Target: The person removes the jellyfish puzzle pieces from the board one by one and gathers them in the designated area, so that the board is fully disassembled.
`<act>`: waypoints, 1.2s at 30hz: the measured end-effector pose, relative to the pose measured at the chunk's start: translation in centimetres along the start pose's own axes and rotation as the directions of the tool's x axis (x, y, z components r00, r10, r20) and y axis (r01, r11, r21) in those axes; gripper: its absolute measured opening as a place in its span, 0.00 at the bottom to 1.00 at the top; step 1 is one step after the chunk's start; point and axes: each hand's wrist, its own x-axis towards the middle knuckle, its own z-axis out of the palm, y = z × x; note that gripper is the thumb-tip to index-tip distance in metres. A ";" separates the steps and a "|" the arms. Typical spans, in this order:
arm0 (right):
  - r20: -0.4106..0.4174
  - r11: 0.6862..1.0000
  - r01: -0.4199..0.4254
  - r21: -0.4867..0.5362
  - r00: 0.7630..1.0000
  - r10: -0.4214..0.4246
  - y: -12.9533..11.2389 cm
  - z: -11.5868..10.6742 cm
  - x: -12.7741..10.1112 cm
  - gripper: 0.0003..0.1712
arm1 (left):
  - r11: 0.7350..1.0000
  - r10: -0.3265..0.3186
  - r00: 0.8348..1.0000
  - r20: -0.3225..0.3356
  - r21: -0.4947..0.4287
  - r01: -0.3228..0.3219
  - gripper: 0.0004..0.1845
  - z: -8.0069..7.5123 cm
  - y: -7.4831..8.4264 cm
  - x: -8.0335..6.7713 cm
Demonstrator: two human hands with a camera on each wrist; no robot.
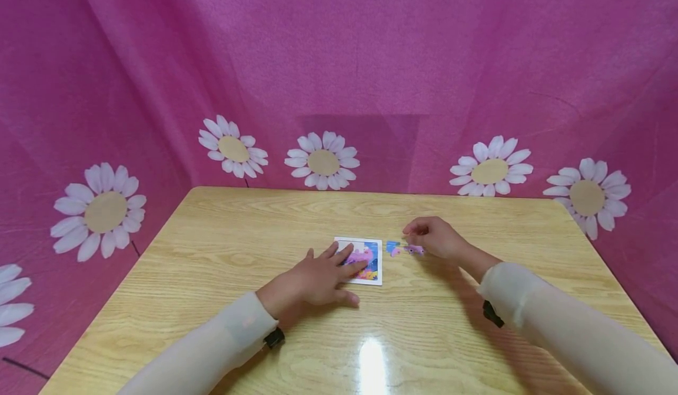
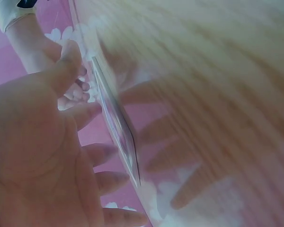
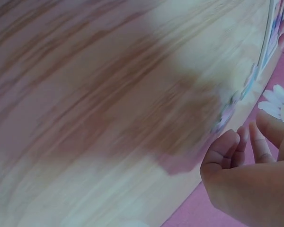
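A small jigsaw puzzle in a white frame (image 1: 381, 265) lies on the table, with a pink and blue picture and a pale bare area at its top. My left hand (image 1: 323, 277) is spread over it, straight fingers resting on its left and middle part and hiding some of the picture. To the right of the frame lie a blue and pink puzzle piece (image 1: 392, 246) and a purple puzzle piece (image 1: 414, 249). Just beside the purple piece hovers my right hand (image 1: 436, 239), fingers loosely bent. The right wrist view shows nothing between the right hand's fingertips (image 3: 232, 137).
The wood-grain table (image 1: 238, 224) reaches back to a pink cloth (image 1: 360, 59) printed with white daisies, which also hangs at both sides. A bright light reflection lies on the table's near part.
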 end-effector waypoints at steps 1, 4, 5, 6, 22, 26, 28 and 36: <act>0.001 1.000 0.005 0.004 1.000 -0.005 -0.2 0.1 0.1 0.12 | 1.000 0.001 1.000 0.002 0.002 -0.001 0.46 0.0 0.1 0.0; 0.000 1.000 0.016 0.014 1.000 -0.016 -0.7 0.7 0.2 0.12 | 1.000 0.001 1.000 0.006 0.005 -0.001 0.46 0.1 0.1 0.1; 0.003 1.000 0.024 0.020 1.000 -0.024 -0.9 0.9 0.2 0.12 | 1.000 0.000 1.000 0.008 0.004 0.000 0.46 0.2 0.2 0.2; 0.004 0.999 0.023 0.023 1.000 -0.023 -1.1 1.1 0.2 0.12 | 1.000 -0.001 1.000 0.010 0.005 0.001 0.45 0.2 0.2 0.2; 0.046 0.993 0.108 0.044 0.993 -0.110 -2.8 4.3 1.5 0.11 | 1.000 0.001 1.000 0.026 0.013 -0.001 0.45 0.7 -0.1 0.4; 0.049 0.994 0.106 0.015 0.993 -0.107 -3.3 5.0 1.5 0.11 | 1.000 -0.007 0.999 0.036 0.004 0.007 0.45 0.5 0.0 0.3; 0.049 0.994 0.106 -0.012 0.993 -0.106 -3.6 5.3 1.5 0.11 | 1.000 -0.012 0.999 0.039 -0.005 0.012 0.45 0.5 0.0 0.3; 0.047 0.992 0.072 -0.105 0.997 -0.068 -4.5 6.2 1.6 0.09 | 1.000 -0.020 0.999 0.036 -0.014 0.021 0.45 0.6 0.1 0.3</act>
